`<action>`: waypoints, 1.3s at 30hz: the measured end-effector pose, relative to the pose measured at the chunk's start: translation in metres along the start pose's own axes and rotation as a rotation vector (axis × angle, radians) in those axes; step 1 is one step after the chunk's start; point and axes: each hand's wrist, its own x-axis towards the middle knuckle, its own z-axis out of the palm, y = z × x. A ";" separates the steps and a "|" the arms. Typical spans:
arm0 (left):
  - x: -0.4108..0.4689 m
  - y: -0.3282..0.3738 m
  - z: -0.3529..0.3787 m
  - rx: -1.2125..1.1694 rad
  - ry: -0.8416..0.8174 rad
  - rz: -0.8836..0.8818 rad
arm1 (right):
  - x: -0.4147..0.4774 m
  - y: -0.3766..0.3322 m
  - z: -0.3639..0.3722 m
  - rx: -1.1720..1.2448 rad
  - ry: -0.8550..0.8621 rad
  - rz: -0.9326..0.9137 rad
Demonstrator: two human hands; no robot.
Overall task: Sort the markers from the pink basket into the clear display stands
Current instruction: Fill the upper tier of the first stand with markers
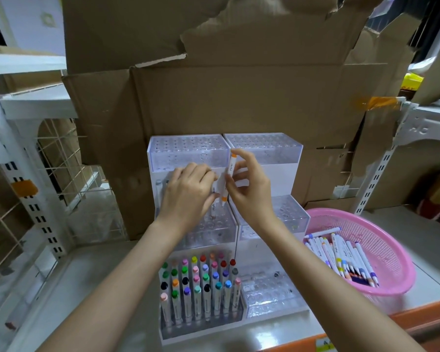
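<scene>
Two clear tiered display stands sit side by side on the shelf, the left stand (188, 151) and the right stand (277, 298). The left stand's front tier is full of markers (198, 288) with coloured caps. My right hand (249, 189) pinches a white marker with orange ends (230, 171), held nearly upright above the left stand's middle tier. My left hand (188, 194) holds another white marker (214, 209), its lower end in or at a hole of that tier. The pink basket (381, 240) at the right holds several loose markers (346, 260).
Flattened cardboard boxes (239, 97) stand behind the stands. White shelf uprights and wire grid panels (61, 168) flank the left, another upright (376, 174) the right. The shelf has an orange front edge (422, 321). A few markers stand at the back left of the middle tier (159, 189).
</scene>
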 end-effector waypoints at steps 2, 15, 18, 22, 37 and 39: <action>0.001 -0.002 -0.003 -0.023 0.001 0.016 | 0.000 0.000 0.000 0.001 -0.002 0.003; -0.020 -0.024 -0.002 -0.016 -0.060 0.058 | -0.001 0.007 0.006 -0.075 -0.075 -0.015; -0.022 -0.026 0.000 0.000 -0.096 0.069 | -0.002 0.008 0.004 -0.087 -0.071 -0.017; -0.023 -0.028 0.002 -0.011 -0.113 0.071 | -0.003 0.006 0.003 -0.079 -0.076 -0.004; -0.024 -0.029 -0.003 0.010 -0.161 0.096 | -0.005 0.002 -0.005 -0.246 -0.213 -0.061; -0.025 -0.030 -0.005 0.019 -0.174 0.106 | -0.003 0.002 -0.006 -0.258 -0.178 -0.091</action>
